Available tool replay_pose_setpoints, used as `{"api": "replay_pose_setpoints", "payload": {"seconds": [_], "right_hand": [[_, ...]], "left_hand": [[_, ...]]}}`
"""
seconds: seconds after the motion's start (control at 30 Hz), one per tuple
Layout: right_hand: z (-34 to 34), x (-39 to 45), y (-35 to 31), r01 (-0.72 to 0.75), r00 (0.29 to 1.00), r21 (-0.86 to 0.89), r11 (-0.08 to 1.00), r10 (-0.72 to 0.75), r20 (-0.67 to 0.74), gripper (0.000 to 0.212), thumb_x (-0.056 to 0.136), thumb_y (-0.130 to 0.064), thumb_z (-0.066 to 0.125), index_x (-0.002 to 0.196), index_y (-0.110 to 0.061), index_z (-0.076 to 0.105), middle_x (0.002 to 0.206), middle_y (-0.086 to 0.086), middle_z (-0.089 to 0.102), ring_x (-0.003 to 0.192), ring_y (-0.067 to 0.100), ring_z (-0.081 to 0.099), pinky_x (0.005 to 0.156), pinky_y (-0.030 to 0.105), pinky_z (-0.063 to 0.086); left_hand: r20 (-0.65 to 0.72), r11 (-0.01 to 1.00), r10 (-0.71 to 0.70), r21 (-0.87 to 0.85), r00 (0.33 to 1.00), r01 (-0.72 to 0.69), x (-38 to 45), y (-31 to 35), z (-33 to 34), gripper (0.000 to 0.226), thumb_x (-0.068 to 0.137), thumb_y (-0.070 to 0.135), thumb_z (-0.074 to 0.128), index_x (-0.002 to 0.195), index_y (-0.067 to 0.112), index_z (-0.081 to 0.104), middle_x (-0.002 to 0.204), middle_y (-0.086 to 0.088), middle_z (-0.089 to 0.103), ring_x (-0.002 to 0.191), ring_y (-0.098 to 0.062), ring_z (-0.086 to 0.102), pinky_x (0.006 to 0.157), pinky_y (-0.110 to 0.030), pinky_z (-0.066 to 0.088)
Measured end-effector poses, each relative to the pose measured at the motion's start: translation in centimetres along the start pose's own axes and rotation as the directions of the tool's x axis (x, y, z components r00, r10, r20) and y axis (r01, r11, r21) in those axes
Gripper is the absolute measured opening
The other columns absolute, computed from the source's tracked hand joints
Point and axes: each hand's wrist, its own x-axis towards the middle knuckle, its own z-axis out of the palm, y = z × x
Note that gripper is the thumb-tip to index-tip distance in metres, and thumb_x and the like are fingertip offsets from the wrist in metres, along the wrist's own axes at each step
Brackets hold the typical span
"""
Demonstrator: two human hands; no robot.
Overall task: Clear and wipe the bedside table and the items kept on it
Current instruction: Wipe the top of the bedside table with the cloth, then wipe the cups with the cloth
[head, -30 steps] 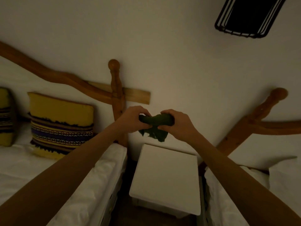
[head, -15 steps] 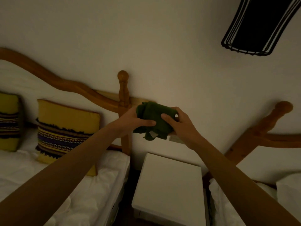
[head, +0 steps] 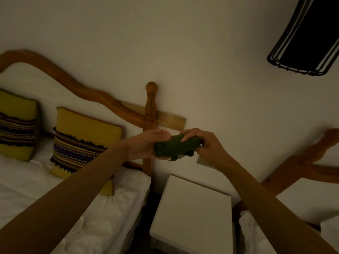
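A dark green cloth [head: 174, 146], bunched into a short roll, is held in the air between both hands above the white bedside table [head: 194, 215]. My left hand [head: 146, 144] lies palm up under the cloth's left end. My right hand [head: 207, 145] grips its right end from above, fingers curled over it. A pale corner hangs from the underside of the cloth. The table's top shows nothing on it.
A bed with white sheets [head: 55, 202] and two yellow patterned cushions [head: 82, 142] is on the left, its wooden headboard post [head: 151, 114] beside my left hand. A second bed [head: 302, 208] lies on the right. A black wire lampshade [head: 308, 39] hangs upper right.
The cloth has gone from a loose bundle to a flatter, tighter roll. My left hand has turned palm up under it, and the view has shifted a little to the left.
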Motion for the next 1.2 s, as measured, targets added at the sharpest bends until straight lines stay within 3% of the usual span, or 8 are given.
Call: {"api": "replay_pose_setpoints", "payload": {"seconds": [0.2,0.3,0.4,0.6,0.87,1.0,1.1,1.2], "right_hand": [[2.7,0.8,0.2,-0.075,0.993,0.227,0.971,0.051,0.110,0.049,0.086,0.023,0.051,0.112,-0.013,0.071,0.125,0.009,0.066,0.118,0.024,0.063,0.093,0.035,0.057],[3.3,0.7,0.9,-0.326,0.942,0.540,0.776,0.217,0.256,0.047,0.086,0.005,0.049,0.130,-0.007,0.060,0.134,0.023,0.055,0.124,0.040,0.056,0.096,0.042,0.055],[5.4,1.4,1.6,-0.420,0.908,0.597,0.684,0.317,0.276,0.049,0.088,-0.023,0.060,0.135,-0.010,0.057,0.137,0.024,0.055,0.124,0.038,0.058,0.093,0.040,0.056],[13.4,3.2,2.2,-0.342,0.922,0.708,0.618,0.368,0.124,0.082,0.072,-0.030,0.089,0.142,-0.016,0.049,0.131,0.008,0.066,0.122,0.029,0.063,0.090,0.037,0.057],[27.2,6.4,3.4,-0.435,0.810,0.739,0.514,0.582,0.072,0.049,0.092,-0.023,0.069,0.139,-0.022,0.054,0.133,0.010,0.063,0.120,0.027,0.063,0.100,0.043,0.054],[33.1,6.2,5.9,-0.635,0.674,0.598,0.489,0.729,0.119,0.042,0.098,-0.046,0.057,0.137,-0.031,0.053,0.123,0.006,0.067,0.106,0.026,0.070,0.086,0.046,0.060],[36.2,5.4,8.4,-0.721,0.561,0.570,0.394,0.815,0.145,0.038,0.097,-0.057,0.052,0.125,-0.032,0.058,0.109,0.006,0.072,0.085,0.020,0.075,0.064,0.035,0.062],[38.3,4.5,11.5,-0.769,0.466,0.562,0.304,0.869,0.168,0.054,0.096,-0.063,0.048,0.130,-0.022,0.057,0.110,0.012,0.070,0.090,0.026,0.073,0.068,0.036,0.063]], "left_hand": [[-0.130,0.997,0.077,-0.014,0.989,-0.079,-1.4,-1.1,-1.0,0.047,0.082,0.002,0.073,0.125,0.017,0.064,0.116,-0.008,0.071,0.108,-0.035,0.068,0.083,-0.040,0.060],[-0.216,0.994,0.104,0.065,0.971,-0.092,-2.6,-1.5,-1.9,0.043,0.081,-0.001,0.074,0.120,0.017,0.069,0.118,-0.011,0.069,0.106,-0.031,0.069,0.081,-0.039,0.060],[-0.267,0.990,0.101,0.118,0.958,-0.071,-3.9,-2.5,-3.4,0.046,0.079,0.001,0.078,0.119,0.020,0.069,0.121,-0.011,0.067,0.108,-0.030,0.068,0.083,-0.041,0.059],[-0.392,0.929,0.135,-0.268,0.910,-0.253,-5.7,-5.1,-5.8,0.044,0.081,0.004,0.073,0.123,0.009,0.063,0.116,-0.015,0.068,0.101,-0.029,0.070,0.078,-0.033,0.059],[-0.501,0.747,0.039,-0.560,0.864,-0.359,-9.2,-12.4,-10.1,0.043,0.098,0.013,0.058,0.140,0.007,0.051,0.139,-0.018,0.057,0.126,-0.031,0.057,0.103,-0.039,0.050],[-0.614,0.889,-0.227,-0.448,0.756,-0.097,-12.3,-16.0,-13.9,0.023,0.090,0.034,0.069,0.110,0.023,0.069,0.120,-0.003,0.068,0.113,-0.021,0.062,0.083,-0.034,0.056],[-0.662,0.912,-0.369,-0.393,0.653,0.117,-14.6,-18.8,-17.4,0.028,0.095,0.040,0.059,0.115,0.021,0.066,0.124,-0.004,0.060,0.117,-0.023,0.055,0.095,-0.040,0.050],[-0.709,0.893,-0.450,-0.367,0.543,0.261,-16.2,-21.9,-21.0,0.025,0.099,0.029,0.052,0.112,0.014,0.066,0.119,-0.006,0.058,0.106,-0.021,0.054,0.086,-0.034,0.048]]}}
